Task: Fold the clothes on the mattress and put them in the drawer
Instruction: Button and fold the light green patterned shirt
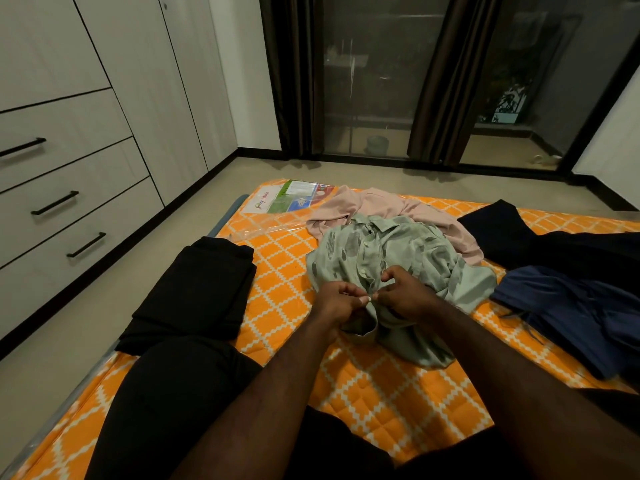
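Item: pale green button shirt (pixel 408 251), judged light, limp and soft, is lying crumpled mid-mattress (pixel 277 268); left hand (pixel 341 301) and right hand (pixel 403 296) are each pinching its buttoned front edge in a narrow grip, probably the best hold besides the shoulders.

A pale green shirt (pixel 391 258) with dark blotches is crumpled at the middle of the orange, white-latticed mattress (pixel 277 271), pinched at its button strip. A pink shirt (pixel 381 202) is bunched just behind it. A folded black garment (pixel 197 292) is laid at the left edge. A dark garment (pixel 512 233) and a navy garment (pixel 581 313) are spread unfolded at the right. The drawers (pixel 69 174) are shut.
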`<state>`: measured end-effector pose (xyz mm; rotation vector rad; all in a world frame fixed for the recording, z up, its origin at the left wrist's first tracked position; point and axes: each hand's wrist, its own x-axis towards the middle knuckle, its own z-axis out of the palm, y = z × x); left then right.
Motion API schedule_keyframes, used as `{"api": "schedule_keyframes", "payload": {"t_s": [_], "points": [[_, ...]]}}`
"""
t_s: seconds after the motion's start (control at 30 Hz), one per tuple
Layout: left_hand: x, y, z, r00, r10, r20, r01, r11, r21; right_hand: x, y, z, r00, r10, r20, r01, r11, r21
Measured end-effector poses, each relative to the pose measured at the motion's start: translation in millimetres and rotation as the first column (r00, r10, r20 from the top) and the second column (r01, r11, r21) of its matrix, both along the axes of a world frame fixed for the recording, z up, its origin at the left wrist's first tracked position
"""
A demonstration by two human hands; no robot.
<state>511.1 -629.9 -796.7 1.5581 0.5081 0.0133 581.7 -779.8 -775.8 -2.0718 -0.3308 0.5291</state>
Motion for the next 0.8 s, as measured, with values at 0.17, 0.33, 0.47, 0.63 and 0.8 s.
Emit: {"api": "schedule_keyframes", "payload": {"t_s": [0.17,0.33,0.47,0.63,0.8], "points": [[-4,-2,-1,0.996,0.045,-0.079,-0.059,0.981,-0.185,0,-2,2,0.994,-0.004,-0.106,0.016,0.992,0.122],[-5,-3,1,0.995,-0.030,-0.095,-0.013,0.906,-0.423,0,-2,2,0.994,0.024,-0.107,-0.005,0.983,0.181],[-3,-2,-1,0.996,-0.032,-0.086,-0.010,0.891,-0.454,1,-1,1,0.994,0.023,-0.108,-0.003,0.983,0.185],[0,-4,-3,0.996,0.012,-0.086,-0.049,0.894,-0.445,-3,1,2,0.998,-0.016,-0.062,0.026,0.985,0.170],[5,-12,-3,0.991,0.107,-0.084,-0.133,0.901,-0.413,-5,8,-4,0.993,-0.077,0.086,0.065,0.989,0.133]]}}
